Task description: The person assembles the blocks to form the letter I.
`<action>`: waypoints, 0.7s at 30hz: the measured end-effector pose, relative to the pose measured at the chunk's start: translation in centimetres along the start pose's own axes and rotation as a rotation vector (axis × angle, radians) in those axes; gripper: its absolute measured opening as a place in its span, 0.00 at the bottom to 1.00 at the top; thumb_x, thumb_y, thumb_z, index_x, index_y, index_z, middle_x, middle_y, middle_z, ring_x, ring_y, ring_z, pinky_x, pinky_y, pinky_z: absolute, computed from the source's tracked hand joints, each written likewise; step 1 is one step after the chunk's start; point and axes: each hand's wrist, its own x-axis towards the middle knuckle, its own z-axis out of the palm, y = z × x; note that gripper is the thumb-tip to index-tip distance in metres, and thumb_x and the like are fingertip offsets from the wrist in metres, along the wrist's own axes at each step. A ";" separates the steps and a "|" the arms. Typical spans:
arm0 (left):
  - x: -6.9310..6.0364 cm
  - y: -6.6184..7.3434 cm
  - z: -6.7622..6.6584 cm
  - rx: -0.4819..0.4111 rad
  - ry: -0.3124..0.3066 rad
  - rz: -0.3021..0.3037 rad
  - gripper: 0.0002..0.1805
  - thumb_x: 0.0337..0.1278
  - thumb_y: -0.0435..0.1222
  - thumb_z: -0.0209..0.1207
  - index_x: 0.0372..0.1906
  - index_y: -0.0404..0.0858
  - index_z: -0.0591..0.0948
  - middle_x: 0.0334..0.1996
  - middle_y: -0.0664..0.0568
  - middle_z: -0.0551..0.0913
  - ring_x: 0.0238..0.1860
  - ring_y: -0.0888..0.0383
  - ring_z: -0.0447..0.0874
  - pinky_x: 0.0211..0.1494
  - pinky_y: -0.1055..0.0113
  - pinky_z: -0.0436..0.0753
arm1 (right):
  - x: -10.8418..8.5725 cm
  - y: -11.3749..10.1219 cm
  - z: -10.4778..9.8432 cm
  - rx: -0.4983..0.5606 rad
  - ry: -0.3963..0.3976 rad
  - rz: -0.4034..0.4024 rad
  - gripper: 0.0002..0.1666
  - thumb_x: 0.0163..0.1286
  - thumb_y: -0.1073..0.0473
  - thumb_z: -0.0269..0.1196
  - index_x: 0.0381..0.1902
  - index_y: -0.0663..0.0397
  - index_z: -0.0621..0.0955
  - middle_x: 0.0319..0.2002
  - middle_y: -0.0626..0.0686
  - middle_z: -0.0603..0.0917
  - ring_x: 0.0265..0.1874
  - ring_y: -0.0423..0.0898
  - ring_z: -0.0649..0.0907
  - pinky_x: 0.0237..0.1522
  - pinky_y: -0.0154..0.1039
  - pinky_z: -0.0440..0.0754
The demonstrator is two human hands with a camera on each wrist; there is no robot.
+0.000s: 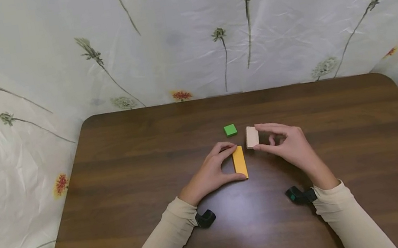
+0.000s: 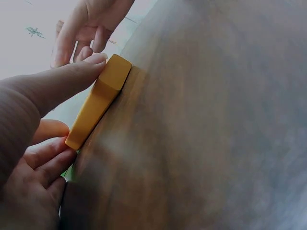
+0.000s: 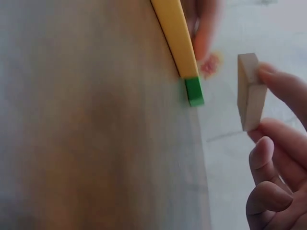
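A long yellow block (image 1: 240,163) lies on the brown table, its length running away from the person. My left hand (image 1: 215,171) pinches it end to end, thumb at the near end and fingertips at the far end. In the left wrist view the yellow block (image 2: 100,101) shows its end face by the thumb. My right hand (image 1: 292,143) pinches a plain wooden block (image 1: 252,137) between thumb and fingers; the right wrist view shows this wooden block (image 3: 251,92) held up off the table. A small green block (image 1: 230,130) lies just beyond the yellow one.
The dark wood-grain table (image 1: 140,151) has rounded far corners. Behind it hangs a pale sheet (image 1: 178,48) printed with dandelions. A black wrist camera (image 1: 205,219) sits at the left cuff, another black camera (image 1: 299,196) at the right.
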 end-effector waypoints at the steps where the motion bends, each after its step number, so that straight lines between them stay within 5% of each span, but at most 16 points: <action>1: 0.0 0.0 0.1 -0.002 0.000 0.003 0.48 0.52 0.53 0.76 0.76 0.41 0.71 0.72 0.53 0.68 0.74 0.57 0.69 0.76 0.58 0.72 | -0.3 -0.2 0.0 0.006 0.000 -0.008 0.31 0.56 0.55 0.81 0.59 0.42 0.87 0.53 0.50 0.88 0.24 0.38 0.77 0.23 0.30 0.72; 21: 0.2 0.0 0.3 0.025 0.022 0.020 0.40 0.59 0.45 0.73 0.74 0.37 0.73 0.70 0.49 0.71 0.72 0.54 0.71 0.76 0.57 0.73 | -6.3 -2.8 1.3 0.082 -0.096 -0.182 0.33 0.51 0.63 0.82 0.57 0.47 0.88 0.47 0.49 0.88 0.22 0.38 0.76 0.16 0.27 0.66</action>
